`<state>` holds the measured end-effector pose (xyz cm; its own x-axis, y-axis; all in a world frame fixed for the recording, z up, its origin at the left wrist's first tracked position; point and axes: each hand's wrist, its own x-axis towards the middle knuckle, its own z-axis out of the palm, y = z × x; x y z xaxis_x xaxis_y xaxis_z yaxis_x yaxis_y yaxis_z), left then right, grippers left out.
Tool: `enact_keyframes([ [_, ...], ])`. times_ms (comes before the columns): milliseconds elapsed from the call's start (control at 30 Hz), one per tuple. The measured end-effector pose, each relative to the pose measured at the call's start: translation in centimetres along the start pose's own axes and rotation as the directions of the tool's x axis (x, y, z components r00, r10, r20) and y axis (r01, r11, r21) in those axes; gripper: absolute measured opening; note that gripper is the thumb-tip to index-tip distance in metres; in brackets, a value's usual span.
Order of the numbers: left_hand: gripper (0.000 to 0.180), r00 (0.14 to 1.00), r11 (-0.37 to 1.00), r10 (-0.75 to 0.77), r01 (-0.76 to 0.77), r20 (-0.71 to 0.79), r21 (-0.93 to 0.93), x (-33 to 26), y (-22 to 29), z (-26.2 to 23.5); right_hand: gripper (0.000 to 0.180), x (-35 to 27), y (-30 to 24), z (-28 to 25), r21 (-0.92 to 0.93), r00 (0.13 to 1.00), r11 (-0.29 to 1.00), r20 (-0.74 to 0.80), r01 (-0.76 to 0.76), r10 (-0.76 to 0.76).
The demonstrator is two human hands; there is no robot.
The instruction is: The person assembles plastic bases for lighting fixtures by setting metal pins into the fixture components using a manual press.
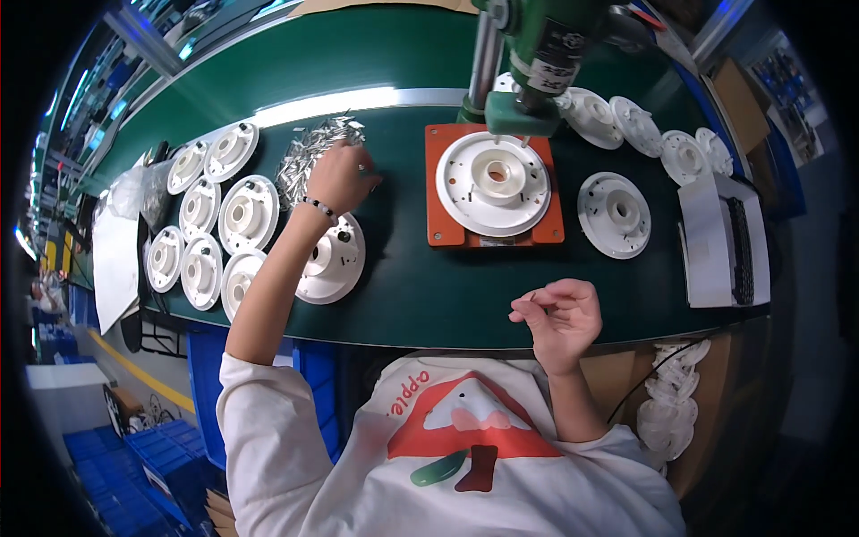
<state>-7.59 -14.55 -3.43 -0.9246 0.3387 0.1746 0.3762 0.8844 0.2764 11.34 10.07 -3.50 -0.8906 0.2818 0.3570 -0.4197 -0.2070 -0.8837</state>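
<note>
My left hand [343,179] is over the near right edge of a heap of small silvery metal pins [309,152], its fingers curled in. Whatever they hold is hidden. Just below that wrist lies a white round plastic disc [344,264] with a raised hub, partly covered by my forearm. My right hand [564,322] hovers at the table's front edge, thumb and fingertips pinched together; anything between them is too small to make out. Ahead of it, a white flanged disc [495,183] sits on the orange base plate [445,228] beneath a green press head [523,116].
Several white discs [248,215] stand in rows at the left, near a clear plastic bag [157,192]. A single disc [615,215] lies right of the press, with more discs [640,125] behind. An open white box [711,242] with black parts stands at the right edge.
</note>
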Motion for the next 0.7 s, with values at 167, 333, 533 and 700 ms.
enact_keyframes([
  [167,0.012,0.990,0.999,-0.034,0.034,0.139,0.007,0.7,-0.2,1.5,0.015,0.9,0.2,-1.7,-0.047,0.995,0.999,0.094,-0.014,0.018],
  [333,0.011,0.991,0.999,0.045,-0.047,0.129,0.015,0.6,-0.9,2.0,0.025,2.6,-0.3,-2.7,0.086,0.977,0.988,0.181,-0.131,0.114],
  [533,0.008,1.000,0.929,0.013,-0.021,-0.026,-0.370,-2.1,5.1,-2.6,0.011,5.1,0.2,-3.9,0.181,0.989,0.979,0.130,-0.089,0.066],
  [700,0.020,0.996,0.789,0.070,-0.091,-0.059,-0.607,-4.6,10.5,-2.8,0.011,5.8,0.2,-4.2,0.198,0.995,0.980,0.097,-0.032,0.013],
])
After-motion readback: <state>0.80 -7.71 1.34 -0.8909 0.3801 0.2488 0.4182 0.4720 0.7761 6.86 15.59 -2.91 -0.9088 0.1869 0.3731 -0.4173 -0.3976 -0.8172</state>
